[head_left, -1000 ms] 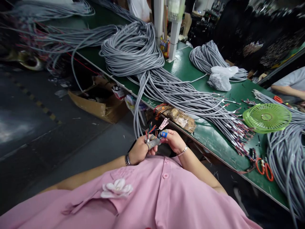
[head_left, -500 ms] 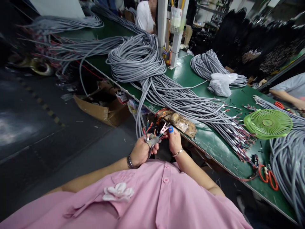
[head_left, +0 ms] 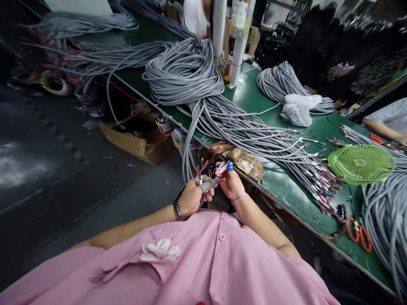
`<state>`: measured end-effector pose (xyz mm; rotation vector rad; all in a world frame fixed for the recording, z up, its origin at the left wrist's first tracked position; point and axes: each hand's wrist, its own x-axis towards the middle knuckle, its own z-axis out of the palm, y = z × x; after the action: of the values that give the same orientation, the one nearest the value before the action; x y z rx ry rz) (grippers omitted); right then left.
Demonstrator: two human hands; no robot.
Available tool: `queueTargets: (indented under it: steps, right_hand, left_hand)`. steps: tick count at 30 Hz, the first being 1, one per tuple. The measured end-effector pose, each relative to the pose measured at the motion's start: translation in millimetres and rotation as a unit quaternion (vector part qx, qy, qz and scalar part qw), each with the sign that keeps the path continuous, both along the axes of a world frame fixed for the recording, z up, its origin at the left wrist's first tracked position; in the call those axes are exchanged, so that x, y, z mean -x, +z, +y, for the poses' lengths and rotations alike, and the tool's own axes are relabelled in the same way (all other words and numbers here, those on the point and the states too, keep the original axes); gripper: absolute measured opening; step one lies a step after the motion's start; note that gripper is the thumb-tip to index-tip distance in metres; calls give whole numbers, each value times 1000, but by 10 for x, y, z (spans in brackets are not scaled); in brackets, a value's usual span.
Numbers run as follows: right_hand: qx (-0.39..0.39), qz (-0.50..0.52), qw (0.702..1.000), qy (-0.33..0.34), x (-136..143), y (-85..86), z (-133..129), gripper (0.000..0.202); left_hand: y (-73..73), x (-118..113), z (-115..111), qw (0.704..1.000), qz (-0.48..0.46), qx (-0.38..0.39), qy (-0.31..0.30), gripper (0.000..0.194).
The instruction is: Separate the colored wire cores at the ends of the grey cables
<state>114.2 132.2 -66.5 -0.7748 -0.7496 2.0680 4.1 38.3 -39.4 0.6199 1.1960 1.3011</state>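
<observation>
You held a short, thick grey-sheathed cable end point(head_left: 208, 184) in your left hand point(head_left: 190, 197), its fingers curled closed around it just in front of your pink buttoned shirt point(head_left: 190, 262), near the edge of a long green-topped workbench point(head_left: 280, 187). Thin stripped wires point(head_left: 204, 165) in red, blue, orange and other colours fanned up from your grip. Your right hand point(head_left: 233, 187) was just beside it, thumb raised and capped with a bright blue cover point(head_left: 229, 166), the fingers partly bent behind the wires; whether they had hold of anything could not be told. A small pink plastic clip point(head_left: 220, 168) showed next to that thumb, though what it was fastened to was unclear. A dark bracelet-like band point(head_left: 179, 211) circled your left wrist, a slim light bracelet point(head_left: 239, 198) your right. Beyond your hands, a brown, tape-wrapped block point(head_left: 246, 162) lay along the bench edge, in front of a large coil of grey cable point(head_left: 184, 74) whose loose ends spread toward a round lime-green fan point(head_left: 361, 163). Orange-handled scissors point(head_left: 369, 242) lay near the front edge at right, while a crumpled translucent plastic bag point(head_left: 298, 111) rested against another grey coil. At far right, a co-worker's bare forearm point(head_left: 383, 129) reached over the bench.
</observation>
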Motion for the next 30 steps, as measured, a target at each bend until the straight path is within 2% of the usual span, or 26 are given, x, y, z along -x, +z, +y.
queueTargets:
  steps: [3, 7, 10, 15, 20, 22, 25, 30]
  right_hand:
    - [4, 11, 999, 50, -65, 9, -12, 56]
    - [-6, -30, 987, 158, -214, 56, -29, 62]
    - [-31, -69, 976, 206, -305, 110, -57, 53]
    - [-126, -124, 970, 169, -332, 218, -155, 32]
    - [-218, -156, 950, 157, -305, 309, -267, 27]
    - [-246, -173, 942, 147, -303, 329, -291, 25]
    - [-232, -170, 949, 130, -321, 322, -300, 26]
    - [-128, -164, 971, 118, -345, 189, -346, 30]
  left_hand:
    - [4, 14, -5, 1000, 4, -5, 3, 24]
    - [-21, 41, -46, 1000, 18, -8, 4, 25]
    - [-69, 53, -91, 999, 46, -10, -15, 24]
    - [-95, 57, -129, 991, 109, -17, -74, 20]
    - [-69, 70, -120, 978, 141, -1, -156, 15]
    - [-67, 72, -117, 976, 135, 3, -171, 13]
    - [-56, 63, -118, 982, 121, 10, -146, 14]
    - [-49, 46, -122, 992, 106, 5, -67, 20]
